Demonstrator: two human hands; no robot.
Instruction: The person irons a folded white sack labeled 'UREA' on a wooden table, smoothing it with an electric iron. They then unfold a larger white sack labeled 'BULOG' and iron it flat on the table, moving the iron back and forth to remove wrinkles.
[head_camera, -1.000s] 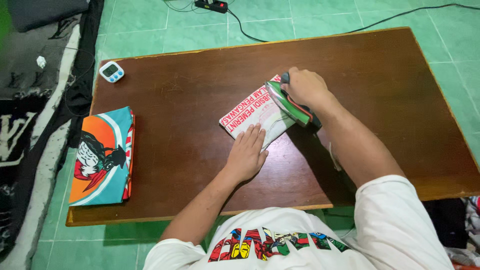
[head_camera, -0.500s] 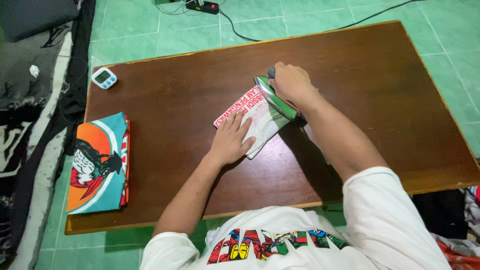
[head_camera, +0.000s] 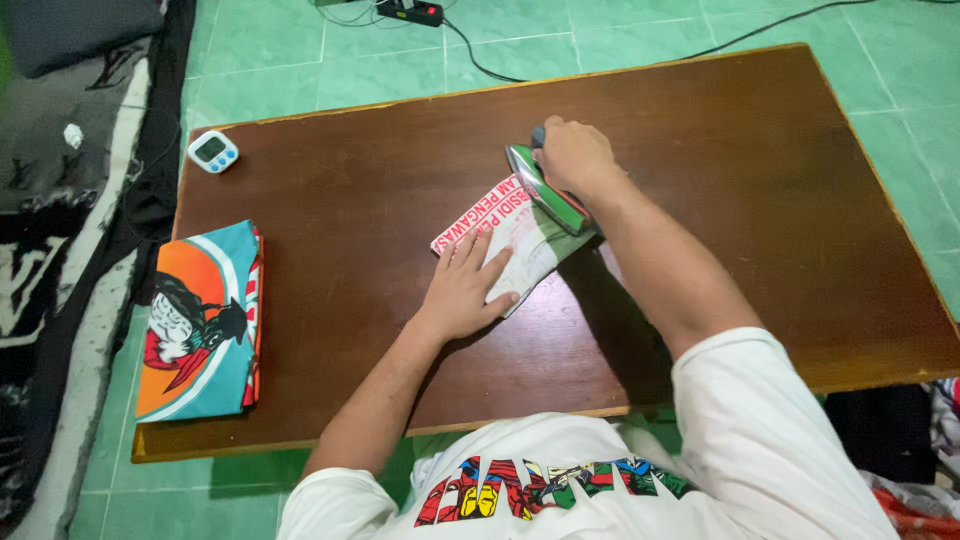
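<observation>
A small folded white cloth (head_camera: 520, 245) with red lettering lies near the middle of the brown wooden table (head_camera: 350, 200). My left hand (head_camera: 462, 287) lies flat on the cloth's near left corner, fingers spread. My right hand (head_camera: 572, 158) grips the handle of a green and chrome iron (head_camera: 545, 190), which rests on the far right part of the cloth, tip pointing away from me.
A folded colourful cloth (head_camera: 200, 322) with a cartoon figure lies at the table's left edge. A small white digital timer (head_camera: 214, 150) sits at the far left corner. A black power strip (head_camera: 409, 12) and cables lie on the green tiled floor beyond; dark fabric lies left.
The iron has slid up and to the left along the cloth's far edge with my right hand. My left hand shifted left onto the near corner of the cloth.
</observation>
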